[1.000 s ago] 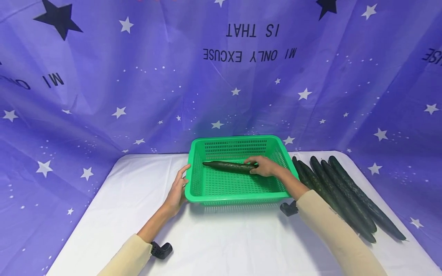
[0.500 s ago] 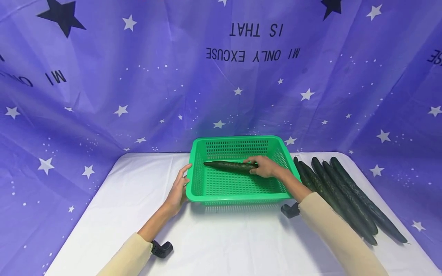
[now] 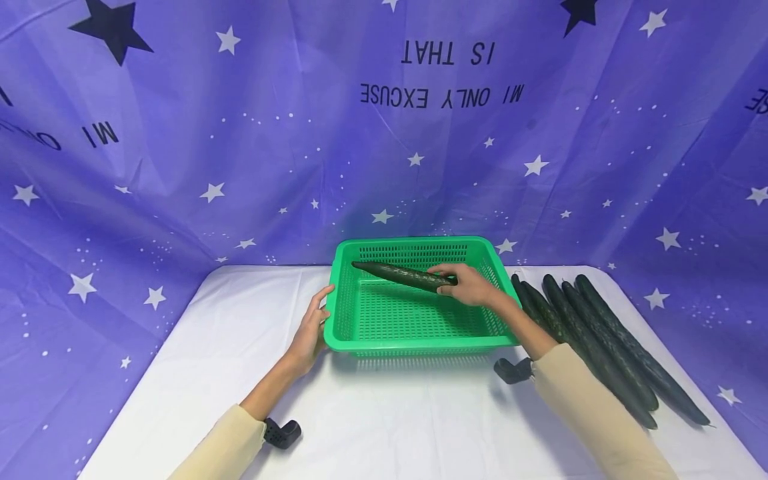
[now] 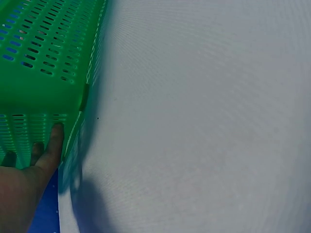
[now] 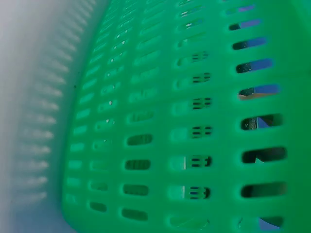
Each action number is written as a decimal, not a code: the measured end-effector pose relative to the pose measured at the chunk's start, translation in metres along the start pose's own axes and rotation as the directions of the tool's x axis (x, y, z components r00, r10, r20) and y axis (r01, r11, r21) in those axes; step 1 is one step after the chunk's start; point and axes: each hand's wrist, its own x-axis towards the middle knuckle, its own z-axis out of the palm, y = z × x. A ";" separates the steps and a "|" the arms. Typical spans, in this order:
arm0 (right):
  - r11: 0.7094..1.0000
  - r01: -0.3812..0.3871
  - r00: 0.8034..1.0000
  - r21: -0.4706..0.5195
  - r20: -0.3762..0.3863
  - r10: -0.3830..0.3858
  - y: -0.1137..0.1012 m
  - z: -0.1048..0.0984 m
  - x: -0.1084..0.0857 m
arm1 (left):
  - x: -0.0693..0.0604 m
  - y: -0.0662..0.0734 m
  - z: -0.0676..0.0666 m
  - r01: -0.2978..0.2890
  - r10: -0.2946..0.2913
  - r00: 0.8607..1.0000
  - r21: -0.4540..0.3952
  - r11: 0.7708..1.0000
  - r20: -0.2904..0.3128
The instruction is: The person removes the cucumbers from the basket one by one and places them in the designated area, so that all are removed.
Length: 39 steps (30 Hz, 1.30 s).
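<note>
In the head view a dark green cucumber [image 3: 399, 275] is held by my right hand [image 3: 471, 285] at its right end. It slants over the inside of the green plastic basket [image 3: 414, 344], its free left end higher and near the back left corner. My left hand [image 3: 309, 333] rests against the basket's left side, fingertips at the rim. The left wrist view has the fingers [image 4: 52, 150] spread on the slotted outer wall. In the right wrist view the basket wall [image 5: 160, 107] hides my right hand and the cucumber.
Several more cucumbers [image 3: 600, 333] lie side by side to the right of the basket, partly behind the right sleeve [image 3: 591, 407]. A white cloth [image 3: 384, 413] covers the table. Behind it hangs a purple star-printed curtain [image 3: 336, 173].
My right hand has lifted the cucumber from lower in the basket, moving slightly right; its left end now tilts up toward the back rim. My left hand stays at the basket's side.
</note>
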 end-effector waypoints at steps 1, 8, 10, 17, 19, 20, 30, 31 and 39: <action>1.000 0.000 1.000 0.013 -0.008 0.000 -0.001 -0.001 -0.001 | 0.000 0.000 0.000 0.000 0.000 1.000 0.000 1.000 0.001; 0.996 0.025 0.999 0.088 -0.042 -0.022 -0.010 -0.014 -0.011 | 0.000 0.000 -0.001 0.008 -0.008 1.000 -0.002 1.000 0.000; 0.993 0.032 0.998 0.113 -0.053 -0.026 -0.014 -0.020 -0.015 | -0.001 -0.001 -0.001 0.009 -0.009 1.000 0.001 1.000 0.004; 0.983 -0.022 0.994 0.183 -0.106 0.042 -0.036 -0.041 -0.029 | -0.002 0.000 -0.003 0.007 -0.007 1.000 0.009 1.000 0.008; 0.983 -0.043 0.990 0.181 -0.125 0.067 -0.037 -0.047 -0.033 | -0.002 0.000 -0.002 0.008 -0.008 1.000 0.012 1.000 0.006; 0.984 -0.048 0.987 0.173 -0.141 0.073 -0.033 -0.049 -0.033 | -0.002 0.000 -0.002 0.007 -0.007 1.000 0.014 1.000 0.006; 0.978 -0.083 0.956 0.194 -0.263 0.133 -0.048 -0.085 -0.075 | 0.000 0.001 0.001 -0.005 0.005 1.000 0.014 1.000 0.008; 0.977 -0.086 0.953 0.196 -0.270 0.138 -0.048 -0.089 -0.080 | 0.000 0.001 0.001 -0.004 0.004 1.000 0.014 1.000 0.008; 0.977 -0.154 0.916 0.144 -0.350 0.196 -0.037 -0.110 -0.124 | -0.001 0.000 0.001 0.004 -0.004 1.000 0.009 1.000 -0.016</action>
